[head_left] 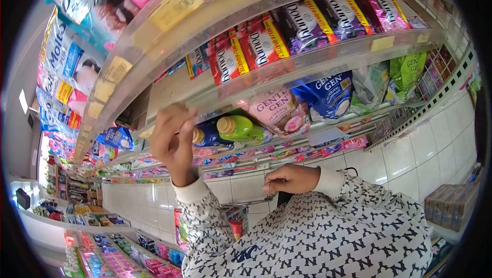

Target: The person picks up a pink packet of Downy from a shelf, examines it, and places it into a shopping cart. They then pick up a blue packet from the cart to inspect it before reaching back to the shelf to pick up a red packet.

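Observation:
My left hand [173, 137] is raised at the edge of the shelf, left of a blue bottle [209, 138] and a green bottle [237, 128] with gold caps. Its fingers are bent and slightly blurred, the thumb stands apart, and I see nothing held. Lower and to the right, my right hand [293, 179] is in front of my body with its fingers curled closed. A dark object [282, 199] shows just below it; what the fingers hold, if anything, is hidden. Pink Gentle Gen pouch [274, 108] and blue Gentle Gen pouch [328, 96] stand right of the bottles.
Red Downy packs [262, 44] and purple Downy packs [305, 26] fill the shelf above. Molto pouches [69, 55] are at the left. Part of a shopping cart [241, 210] shows behind my left sleeve. Cartons [448, 206] are stacked at the right on the tiled floor [400, 167].

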Demonstrator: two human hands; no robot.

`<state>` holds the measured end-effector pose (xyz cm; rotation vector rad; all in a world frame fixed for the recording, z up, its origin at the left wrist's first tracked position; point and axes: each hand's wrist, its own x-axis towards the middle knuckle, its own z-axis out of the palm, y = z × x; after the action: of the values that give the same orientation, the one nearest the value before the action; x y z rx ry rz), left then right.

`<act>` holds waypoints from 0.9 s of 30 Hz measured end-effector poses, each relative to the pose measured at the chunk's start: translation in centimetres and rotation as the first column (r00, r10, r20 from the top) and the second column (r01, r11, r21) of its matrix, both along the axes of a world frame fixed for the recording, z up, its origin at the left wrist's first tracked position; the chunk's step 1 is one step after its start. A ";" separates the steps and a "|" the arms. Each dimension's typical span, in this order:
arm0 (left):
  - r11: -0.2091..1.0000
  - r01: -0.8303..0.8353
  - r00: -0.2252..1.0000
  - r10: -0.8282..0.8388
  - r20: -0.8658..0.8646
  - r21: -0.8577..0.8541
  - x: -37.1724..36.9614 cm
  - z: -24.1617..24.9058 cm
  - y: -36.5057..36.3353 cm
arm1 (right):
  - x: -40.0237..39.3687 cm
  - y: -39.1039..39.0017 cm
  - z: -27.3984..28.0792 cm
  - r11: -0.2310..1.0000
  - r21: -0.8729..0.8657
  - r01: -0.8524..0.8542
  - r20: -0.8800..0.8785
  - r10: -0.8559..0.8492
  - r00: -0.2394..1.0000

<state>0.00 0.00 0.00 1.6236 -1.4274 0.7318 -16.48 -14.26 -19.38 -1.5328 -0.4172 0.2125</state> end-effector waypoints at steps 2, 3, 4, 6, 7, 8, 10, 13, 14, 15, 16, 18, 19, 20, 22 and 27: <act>0.993 -0.023 0.999 0.018 -0.044 -0.116 -1.1 -2.1 2.7 | 0.1 0.2 -0.8 0.999 -0.040 -0.022 0.055 0.024 0.998; 0.981 -0.104 0.984 0.077 -0.162 -0.164 -1.4 -6.5 5.1 | -0.8 0.2 -1.3 0.999 -0.048 -0.023 -0.050 0.020 0.999; 0.974 -0.174 0.968 0.142 -0.207 -0.143 -1.7 -8.1 7.8 | -0.5 1.5 -0.5 1.000 0.010 -0.017 -0.087 0.018 0.996; 0.931 -0.357 0.886 0.311 -0.343 -0.079 -2.7 -12.3 12.6 | 0.6 3.0 0.7 0.997 0.063 -0.045 -0.188 0.056 0.981; 0.884 -0.467 0.803 0.408 -0.434 -0.032 -3.6 -14.5 15.4 | 1.3 4.0 0.5 0.996 0.074 -0.048 -0.155 0.059 0.986; 0.793 -0.603 0.653 0.551 -0.519 0.083 -5.1 -16.6 17.6 | 1.9 4.9 0.0 0.995 0.083 -0.062 -0.124 0.072 0.990; 0.605 -0.741 0.391 0.740 -0.547 0.290 -8.5 -21.9 23.4 | 2.6 6.5 -0.5 0.981 0.155 -0.119 -0.111 0.137 0.984; 0.431 -0.810 0.090 0.763 -0.640 0.399 -15.9 -29.6 28.7 | 2.7 8.3 -2.1 0.972 0.160 -0.174 -0.324 0.218 0.921; 0.373 -0.832 0.033 0.771 -0.636 0.410 -17.8 -31.1 29.7 | 2.9 9.2 -2.3 0.983 0.096 -0.156 -0.393 0.182 0.902; 0.315 -0.850 -0.016 0.785 -0.619 0.422 -19.6 -31.8 30.7 | 2.9 10.5 -2.6 0.980 0.059 -0.188 -0.374 0.196 0.907; 0.299 -0.881 -0.015 0.756 -0.654 0.366 -20.8 -31.9 30.7 | 3.1 11.3 -3.1 0.976 0.011 -0.216 -0.342 0.207 0.917; 0.228 -0.912 -0.092 0.698 -0.710 0.342 -22.4 -32.5 32.9 | 3.6 13.8 -5.2 0.957 0.020 -0.288 -0.417 0.270 0.868; 0.180 -0.911 -0.165 0.666 -0.728 0.372 -23.1 -32.9 34.5 | 3.7 15.4 -5.0 0.954 0.047 -0.297 -0.414 0.289 0.863; 0.149 -0.909 -0.222 0.616 -0.755 0.389 -22.7 -33.9 36.4 | 4.7 18.5 -4.9 0.953 0.054 -0.297 -0.407 0.293 0.865; 0.100 -0.925 -0.244 0.586 -0.773 0.367 -23.6 -34.9 36.8 | 4.8 21.1 -7.0 0.928 0.026 -0.371 -0.402 0.349 0.846; 0.099 -0.929 -0.266 0.495 -0.827 0.358 -24.4 -35.9 41.0 | 5.1 32.2 -13.0 0.728 -0.451 -0.516 -0.178 0.493 0.851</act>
<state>-24.39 41.01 -35.93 1.8883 0.8719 0.5961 -11.41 17.96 -32.40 -1.8733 -0.7917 0.8388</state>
